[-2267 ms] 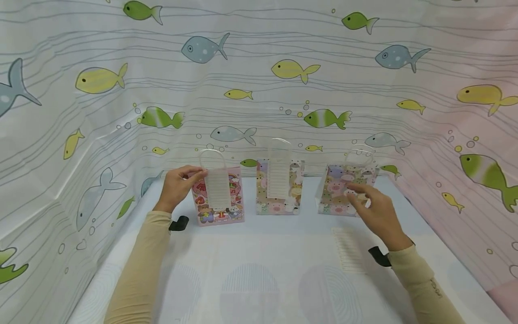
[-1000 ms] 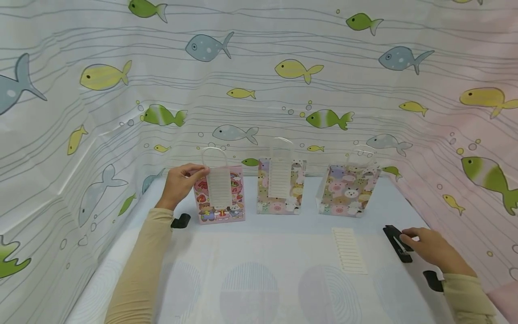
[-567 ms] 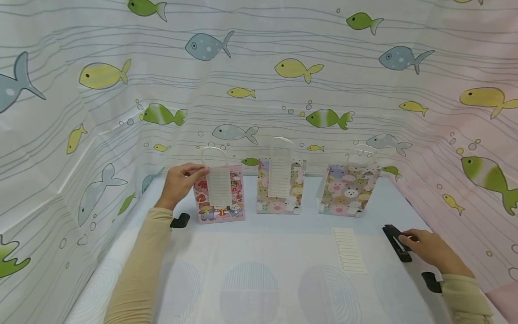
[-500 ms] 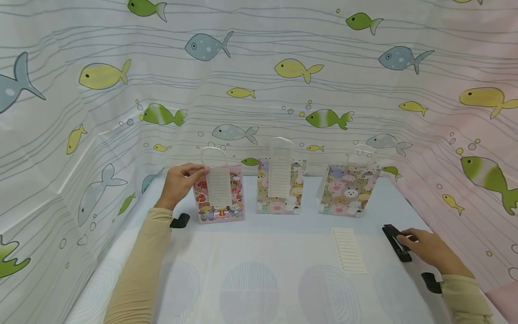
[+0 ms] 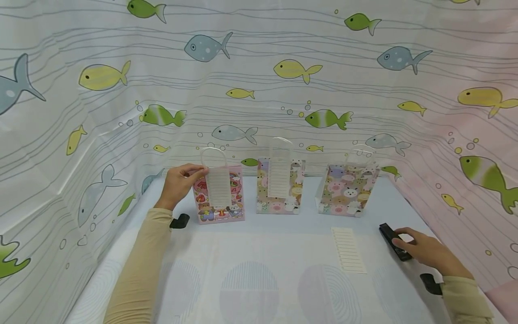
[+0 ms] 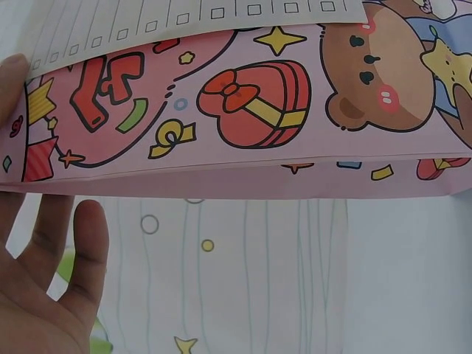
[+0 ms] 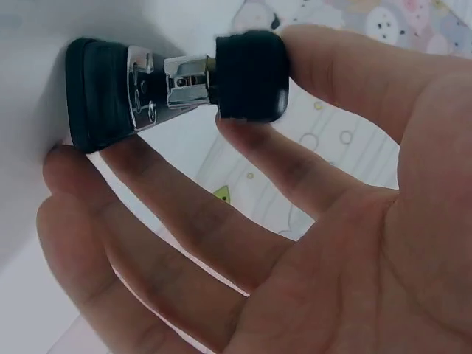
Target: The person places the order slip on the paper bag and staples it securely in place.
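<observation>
My left hand [image 5: 178, 184] pinches a lined paper slip [image 5: 219, 189] against the top left edge of a pink gift bag [image 5: 220, 217] with cartoon bears. In the left wrist view the thumb [image 6: 11, 85] lies on the slip's corner, while the other fingers reach behind the bag. At the right of the table, my right hand [image 5: 429, 249] grips a black stapler [image 5: 389, 235]. Its thumb and index finger hold the stapler's upper arm [image 7: 252, 77] in the right wrist view, the remaining fingers curving along the base.
An animal-print gift bag [image 5: 278, 207] with a slip on its front stands in the middle, and a similar bag [image 5: 348, 191] stands to its right. Another lined slip [image 5: 349, 249] lies flat left of the stapler. A fish-print sheet [image 5: 259, 90] walls the table.
My right hand has come from the right-hand bag down to the stapler and taken hold of it. The stapler has shifted slightly left. My left hand stays at the pink bag.
</observation>
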A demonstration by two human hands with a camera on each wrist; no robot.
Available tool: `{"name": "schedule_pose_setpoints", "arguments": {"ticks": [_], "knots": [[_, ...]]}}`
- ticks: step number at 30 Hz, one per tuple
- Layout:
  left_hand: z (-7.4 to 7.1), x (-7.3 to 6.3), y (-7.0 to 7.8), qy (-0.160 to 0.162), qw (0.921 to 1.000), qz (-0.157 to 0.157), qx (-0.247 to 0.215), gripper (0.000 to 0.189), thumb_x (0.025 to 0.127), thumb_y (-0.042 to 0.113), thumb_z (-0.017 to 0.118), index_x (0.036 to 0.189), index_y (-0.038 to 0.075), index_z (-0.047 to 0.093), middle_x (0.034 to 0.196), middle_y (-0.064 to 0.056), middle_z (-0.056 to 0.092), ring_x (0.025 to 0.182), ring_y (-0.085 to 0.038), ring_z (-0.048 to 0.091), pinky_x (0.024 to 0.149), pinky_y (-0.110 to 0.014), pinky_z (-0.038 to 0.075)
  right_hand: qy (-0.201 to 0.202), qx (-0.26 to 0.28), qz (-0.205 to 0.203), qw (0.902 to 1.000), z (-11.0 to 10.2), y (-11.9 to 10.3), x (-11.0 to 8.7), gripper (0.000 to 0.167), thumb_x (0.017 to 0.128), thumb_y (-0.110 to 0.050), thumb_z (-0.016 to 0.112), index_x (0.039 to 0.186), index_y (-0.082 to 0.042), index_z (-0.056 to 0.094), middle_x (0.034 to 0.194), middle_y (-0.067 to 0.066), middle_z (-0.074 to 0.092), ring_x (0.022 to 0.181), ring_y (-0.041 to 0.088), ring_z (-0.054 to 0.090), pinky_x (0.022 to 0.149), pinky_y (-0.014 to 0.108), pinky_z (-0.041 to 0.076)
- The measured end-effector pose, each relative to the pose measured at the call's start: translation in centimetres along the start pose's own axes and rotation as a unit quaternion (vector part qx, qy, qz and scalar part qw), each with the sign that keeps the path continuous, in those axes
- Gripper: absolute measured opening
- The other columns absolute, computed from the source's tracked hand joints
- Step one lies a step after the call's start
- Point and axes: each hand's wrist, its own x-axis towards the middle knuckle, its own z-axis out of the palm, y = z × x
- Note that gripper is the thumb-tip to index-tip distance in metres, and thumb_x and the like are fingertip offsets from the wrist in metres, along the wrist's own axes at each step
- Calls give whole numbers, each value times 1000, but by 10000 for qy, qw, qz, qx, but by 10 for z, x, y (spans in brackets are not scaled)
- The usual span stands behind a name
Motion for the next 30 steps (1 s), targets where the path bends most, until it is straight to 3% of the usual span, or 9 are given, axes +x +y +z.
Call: {"name": "schedule_pose_setpoints", "arguments": {"ticks": [6,12,23,30], "knots": [[1,0,0,4,10000,48,-18,33,94,39,73,114,13,78,109,-5,75,86,-20,60,72,-27,47,-189,346,175,9991,1,2,2,83,99,-56,57,142,13,40,117,42,60,79,32,70,71,53,55],[1,0,-1,3,9999,80,-76,32,94,39,73,113,13,78,110,-5,75,87,-20,60,73,-28,47,-642,1071,370,9915,-3,8,5,87,99,-52,59,131,28,43,118,39,58,91,30,67,78,47,58],[0,0,0,6,10000,51,-47,32,94,39,73,113,13,78,109,-5,75,86,-20,60,72,-28,47,-864,1464,620,9835,-8,6,11,86,98,-53,61,129,27,47,126,43,51,96,30,66,79,44,58],[0,0,0,-14,10000,82,-24,33,94,39,73,113,12,78,108,-6,75,88,-20,61,74,-29,48,-837,1449,748,9831,-7,8,12,95,98,-59,57,130,29,43,118,38,57,96,30,66,78,43,58]]}}
